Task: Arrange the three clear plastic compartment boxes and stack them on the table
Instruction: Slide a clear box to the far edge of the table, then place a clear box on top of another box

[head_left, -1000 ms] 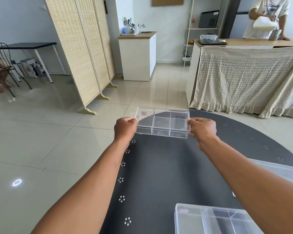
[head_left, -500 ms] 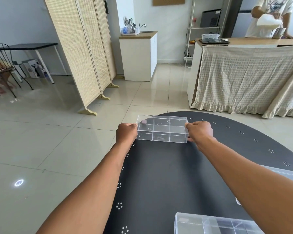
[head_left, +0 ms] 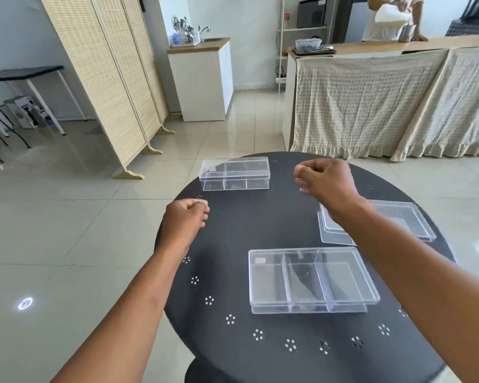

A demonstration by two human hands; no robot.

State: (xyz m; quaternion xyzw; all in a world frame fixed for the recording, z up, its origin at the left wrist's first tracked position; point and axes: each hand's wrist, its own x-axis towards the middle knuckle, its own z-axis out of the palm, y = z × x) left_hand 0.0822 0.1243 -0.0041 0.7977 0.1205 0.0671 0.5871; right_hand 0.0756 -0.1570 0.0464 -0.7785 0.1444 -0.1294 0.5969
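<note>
Three clear plastic compartment boxes lie apart on the round dark table (head_left: pixel 260 225). A small box (head_left: pixel 234 173) rests at the far left edge. A larger box (head_left: pixel 310 280) lies near the middle. A third box (head_left: pixel 398 219) sits at the right, partly hidden behind my right forearm. My left hand (head_left: pixel 184 221) hovers over the table's left edge, fingers curled shut, holding nothing. My right hand (head_left: pixel 325 182) hangs to the right of the small box, also loosely closed and empty.
A folding woven screen (head_left: pixel 105 78) stands on the tiled floor at the left. A white cabinet (head_left: pixel 202 81) is behind it, and a cloth-draped counter (head_left: pixel 385 100) lies beyond the table. Another person (head_left: pixel 390 17) stands behind that counter.
Both hands set the small box down at the table's far edge and let go of it. They have drawn back toward me, and the view has tilted down.
</note>
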